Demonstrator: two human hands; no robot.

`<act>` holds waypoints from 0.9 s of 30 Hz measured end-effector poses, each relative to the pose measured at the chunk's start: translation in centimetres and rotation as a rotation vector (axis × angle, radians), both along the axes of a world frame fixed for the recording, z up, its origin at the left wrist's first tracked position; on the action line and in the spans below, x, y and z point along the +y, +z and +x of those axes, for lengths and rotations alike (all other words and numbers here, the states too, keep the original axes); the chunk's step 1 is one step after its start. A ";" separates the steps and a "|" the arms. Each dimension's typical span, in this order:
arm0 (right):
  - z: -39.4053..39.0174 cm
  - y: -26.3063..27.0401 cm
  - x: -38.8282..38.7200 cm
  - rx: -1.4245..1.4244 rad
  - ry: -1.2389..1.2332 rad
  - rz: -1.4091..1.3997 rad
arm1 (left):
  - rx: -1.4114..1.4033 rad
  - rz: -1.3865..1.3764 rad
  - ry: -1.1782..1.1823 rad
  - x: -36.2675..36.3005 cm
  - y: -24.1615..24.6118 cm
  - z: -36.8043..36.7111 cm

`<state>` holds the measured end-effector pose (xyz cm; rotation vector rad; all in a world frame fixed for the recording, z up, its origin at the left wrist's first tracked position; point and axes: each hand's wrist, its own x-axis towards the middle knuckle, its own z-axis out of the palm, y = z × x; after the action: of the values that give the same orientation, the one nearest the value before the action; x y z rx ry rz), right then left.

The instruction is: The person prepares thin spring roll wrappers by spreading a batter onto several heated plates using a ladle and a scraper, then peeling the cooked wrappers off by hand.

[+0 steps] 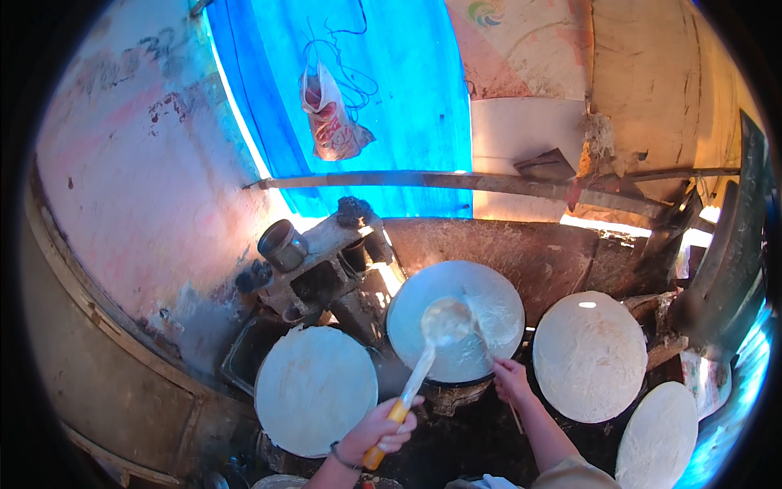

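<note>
My left hand (pixel 376 429) grips the yellow handle of a long ladle (pixel 419 376). The ladle's round bowl, coated in white, is over the middle of a large round pan (pixel 414 294) with a dark rim and a whitish surface. In my right hand (pixel 512 380) is a thin stick (pixel 516 417), whose far end reaches over the pan beside the ladle bowl. Whether the ladle bowl touches the surface cannot be told. A white-topped round (pixel 316 391) lies left of the pan, and another white-coated round (pixel 589 357) is to its right.
A third pale disc (pixel 658 437) leans at the lower right. A metal pot (pixel 283 246) stands on a sooty block structure (pixel 317 281) behind the left round. Above hangs a plastic bag (pixel 335 125), with a wooden beam (pixel 421 179) crossing below it.
</note>
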<state>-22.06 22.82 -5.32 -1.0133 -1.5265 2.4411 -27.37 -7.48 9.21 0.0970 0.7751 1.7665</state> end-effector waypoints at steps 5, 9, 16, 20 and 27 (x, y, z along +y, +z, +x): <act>5.9 1.7 -2.3 -0.028 0.298 -0.115 | 0.221 -0.211 0.262 9.5 -1.9 -0.7; 5.6 -2.2 -6.6 0.071 -0.371 -0.114 | 0.391 -0.676 0.485 14.7 -6.6 2.3; -0.1 -3.5 -9.4 0.314 -0.009 -0.254 | -0.476 -0.124 0.384 13.2 -9.4 3.0; 0.8 5.4 -8.1 0.340 0.095 -0.271 | -0.858 0.609 0.257 7.7 -3.2 1.3; -2.0 0.5 -5.1 0.585 -0.155 0.997 | -0.795 0.635 0.293 7.6 -0.9 -1.8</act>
<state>-24.01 17.76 -4.83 -0.1820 -1.9228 1.3220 -29.21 0.13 8.32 -0.2984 -0.3704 2.0430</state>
